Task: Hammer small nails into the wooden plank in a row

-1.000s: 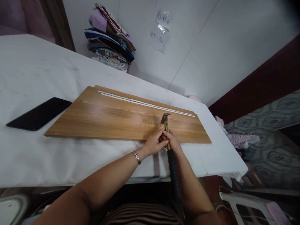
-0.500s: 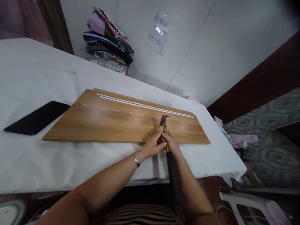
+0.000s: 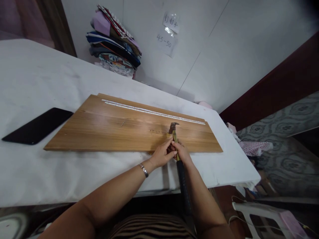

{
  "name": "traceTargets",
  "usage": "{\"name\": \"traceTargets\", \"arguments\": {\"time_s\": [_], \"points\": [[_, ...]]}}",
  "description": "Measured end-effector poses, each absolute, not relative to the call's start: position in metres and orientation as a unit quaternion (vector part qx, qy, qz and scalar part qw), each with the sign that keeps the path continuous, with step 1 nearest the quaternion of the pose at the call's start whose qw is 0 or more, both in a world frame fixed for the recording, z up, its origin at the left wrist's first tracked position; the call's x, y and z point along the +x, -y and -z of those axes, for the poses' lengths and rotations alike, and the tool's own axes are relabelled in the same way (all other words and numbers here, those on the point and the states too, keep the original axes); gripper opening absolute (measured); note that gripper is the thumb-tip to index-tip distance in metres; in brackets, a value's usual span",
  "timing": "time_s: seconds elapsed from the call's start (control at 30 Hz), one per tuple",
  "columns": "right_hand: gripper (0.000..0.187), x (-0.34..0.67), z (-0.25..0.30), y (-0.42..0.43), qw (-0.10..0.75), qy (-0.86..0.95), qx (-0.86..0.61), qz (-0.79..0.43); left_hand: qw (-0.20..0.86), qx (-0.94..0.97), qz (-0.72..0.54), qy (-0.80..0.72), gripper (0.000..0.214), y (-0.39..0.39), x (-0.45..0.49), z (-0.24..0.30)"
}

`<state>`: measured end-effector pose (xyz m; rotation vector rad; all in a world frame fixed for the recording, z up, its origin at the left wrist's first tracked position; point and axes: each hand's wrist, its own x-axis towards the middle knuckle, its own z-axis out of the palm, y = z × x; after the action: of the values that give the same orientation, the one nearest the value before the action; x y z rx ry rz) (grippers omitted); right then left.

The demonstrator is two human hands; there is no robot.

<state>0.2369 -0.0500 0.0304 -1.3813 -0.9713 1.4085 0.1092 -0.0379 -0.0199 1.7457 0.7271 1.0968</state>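
Note:
A hammer (image 3: 183,181) with a yellow neck and a long black grip points away from me, its rusty head above the wooden board (image 3: 82,136). My right hand (image 3: 183,153) is closed around the yellow part of the handle. From the left side, my left hand (image 3: 163,154) presses its fingers and thumb on the same stretch of handle; the fingertips of both hands meet there and partly hide each other. Nails (image 3: 123,123) lie on the board to the left. A row of small marks or holes (image 3: 158,131) shows near the hammer head.
Two white measuring strips (image 3: 154,113) run along the board's far edge. On the white-covered table (image 3: 74,186) a black tablet-like slab (image 3: 38,126) lies to the left. Folded clothes (image 3: 114,43) are stacked against the wall. A white plastic stool (image 3: 245,212) stands at lower right.
The view has shifted very slightly. Both hands keep the same hold on the hammer, and the board and nails stay in place.

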Motion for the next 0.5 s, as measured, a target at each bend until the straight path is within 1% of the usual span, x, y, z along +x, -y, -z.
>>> {"name": "traceTargets", "arguments": {"time_s": [0.1,0.3,0.5], "points": [[0.036,0.2365,-0.0285,0.0517,0.463,0.387,-0.561,-0.567,0.458,0.712,-0.443,-0.296,0.066,0.038,0.1087,0.0178],[0.035,0.2349,-0.0267,0.0572,0.525,0.374,-0.527,-0.553,0.454,0.726,-0.438,-0.274,0.059,0.0398,0.1088,0.0142],[0.034,0.237,-0.027,0.0588,0.519,0.379,-0.526,-0.557,0.457,0.718,-0.446,-0.279,0.058,0.0418,0.1102,0.0157]]}}
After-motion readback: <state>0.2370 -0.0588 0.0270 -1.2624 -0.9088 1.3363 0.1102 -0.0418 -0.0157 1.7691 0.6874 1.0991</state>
